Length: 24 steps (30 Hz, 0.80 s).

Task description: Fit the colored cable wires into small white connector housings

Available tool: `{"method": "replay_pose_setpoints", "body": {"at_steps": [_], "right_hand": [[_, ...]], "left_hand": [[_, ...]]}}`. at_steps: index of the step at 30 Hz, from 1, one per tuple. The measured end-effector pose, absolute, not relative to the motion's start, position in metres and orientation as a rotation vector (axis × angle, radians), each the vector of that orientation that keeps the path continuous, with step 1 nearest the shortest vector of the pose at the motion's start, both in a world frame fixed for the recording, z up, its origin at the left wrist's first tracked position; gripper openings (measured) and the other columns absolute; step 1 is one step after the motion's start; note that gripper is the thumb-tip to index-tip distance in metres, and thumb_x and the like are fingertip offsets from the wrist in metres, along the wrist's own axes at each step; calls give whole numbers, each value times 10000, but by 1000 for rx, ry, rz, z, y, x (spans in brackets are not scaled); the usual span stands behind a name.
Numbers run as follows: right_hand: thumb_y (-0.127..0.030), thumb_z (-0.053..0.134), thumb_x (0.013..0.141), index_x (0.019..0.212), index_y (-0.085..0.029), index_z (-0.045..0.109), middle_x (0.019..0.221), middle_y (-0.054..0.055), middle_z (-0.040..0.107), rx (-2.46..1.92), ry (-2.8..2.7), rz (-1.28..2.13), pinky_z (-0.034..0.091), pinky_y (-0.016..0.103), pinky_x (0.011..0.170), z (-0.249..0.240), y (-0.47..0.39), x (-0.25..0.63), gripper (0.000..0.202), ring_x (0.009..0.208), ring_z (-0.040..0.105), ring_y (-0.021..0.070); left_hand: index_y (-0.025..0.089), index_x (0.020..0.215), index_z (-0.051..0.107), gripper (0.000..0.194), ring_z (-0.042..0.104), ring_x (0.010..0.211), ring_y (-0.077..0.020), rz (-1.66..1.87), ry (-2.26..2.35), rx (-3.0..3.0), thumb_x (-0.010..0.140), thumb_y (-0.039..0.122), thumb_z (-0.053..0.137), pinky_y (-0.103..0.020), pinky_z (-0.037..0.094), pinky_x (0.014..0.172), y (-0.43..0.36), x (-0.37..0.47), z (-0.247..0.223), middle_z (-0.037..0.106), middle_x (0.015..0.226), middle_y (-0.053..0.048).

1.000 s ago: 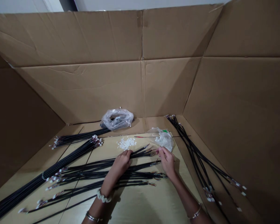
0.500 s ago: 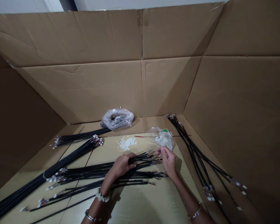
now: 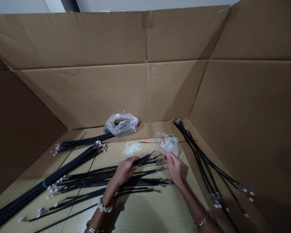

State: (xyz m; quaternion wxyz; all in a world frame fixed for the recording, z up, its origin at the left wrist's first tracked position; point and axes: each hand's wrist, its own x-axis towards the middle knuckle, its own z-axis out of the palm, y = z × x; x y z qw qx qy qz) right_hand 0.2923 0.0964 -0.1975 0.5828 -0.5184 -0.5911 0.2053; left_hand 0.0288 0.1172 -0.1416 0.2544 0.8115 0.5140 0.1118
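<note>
My left hand [image 3: 125,171] is closed around several black cables [image 3: 145,159] close to their bare-wire ends, which point right. Just beyond those ends, my right hand [image 3: 174,166] pinches thumb and fingers together; whatever lies between the fingertips is too small to make out. More black cables [image 3: 140,182] lie under and in front of my left hand, with coloured wires fanning out at their right ends. White connectors [image 3: 59,185] cap their left ends. Past my left hand lies a heap of small white connector housings [image 3: 131,149]. A clear plastic bag [image 3: 172,145] with white pieces sits behind my right hand.
A tied cable bundle [image 3: 63,173] stretches along the left. Behind it lie further cables [image 3: 83,142] and a plastic bag [image 3: 122,124]. Loose cables [image 3: 201,155] run down the right side. Cardboard walls [image 3: 106,90] enclose the table [image 3: 174,213] at the back and sides.
My left hand has shifted slightly left with the cables it holds, and their wire ends now spread apart more. My right hand stays nearly in place, still pinched.
</note>
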Motion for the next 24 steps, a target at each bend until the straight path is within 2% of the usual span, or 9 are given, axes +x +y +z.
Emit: {"method": "replay_pose_setpoints", "body": {"at_steps": [12, 17, 24], "right_hand": [[-327, 625, 1016, 1188, -170, 662, 1148, 76, 704, -1211, -1370, 458, 618, 374, 783, -200, 96, 293, 235, 908, 709, 196], [-327, 627, 1015, 1189, -168, 661, 1145, 76, 704, -1206, -1369, 462, 619, 373, 780, -199, 96, 293, 238, 905, 710, 196], [-326, 627, 1015, 1196, -169, 659, 1156, 78, 702, -1205, -1370, 455, 618, 379, 788, -200, 97, 292, 241, 917, 710, 200]], "left_hand": [[197, 1286, 616, 347, 662, 1123, -254, 309, 1254, 2284, 979, 357, 644, -486, 567, 949, 114, 26, -164, 641, 1317, -103], [196, 1282, 617, 342, 667, 1109, -250, 405, 1276, 2346, 982, 356, 640, -481, 571, 942, 116, 27, -170, 646, 1305, -102], [199, 1309, 603, 369, 629, 1193, -278, 575, 1269, 2467, 974, 347, 649, -514, 548, 983, 113, 32, -167, 598, 1388, -112]]}}
